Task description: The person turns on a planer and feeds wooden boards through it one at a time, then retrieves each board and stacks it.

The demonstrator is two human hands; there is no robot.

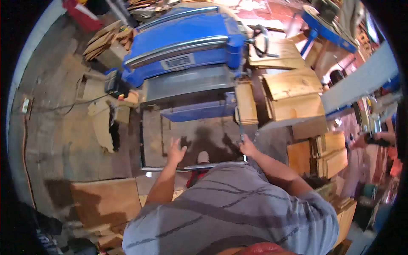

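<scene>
The left hand is held palm inward with its thumb apart from the fingers, and nothing shows in its grasp. It hangs above the inside of a dark rectangular metal frame, near the shiny metal bar that closes the frame's near end. The right hand is at the frame's right side rail; I cannot tell whether its fingers are closed on the rail or only beside it. The hands are well apart, a spacing that seems to follow the frame's width, with the person's body just behind the bar.

The frame reaches out from a smooth grey metal bed, probably so that long pieces have something to rest on. Above that bed stands a bulky blue metal machine with polished bars across its top and a dark round handwheel at its right, likely set outside the housing for easy turning.

Further right, pale flat wooden boards lie piled beside the machine, presumably to stay within reach. To the left, an irregular pale slab of wood lies on the worn brown floor, outside the frame.
</scene>
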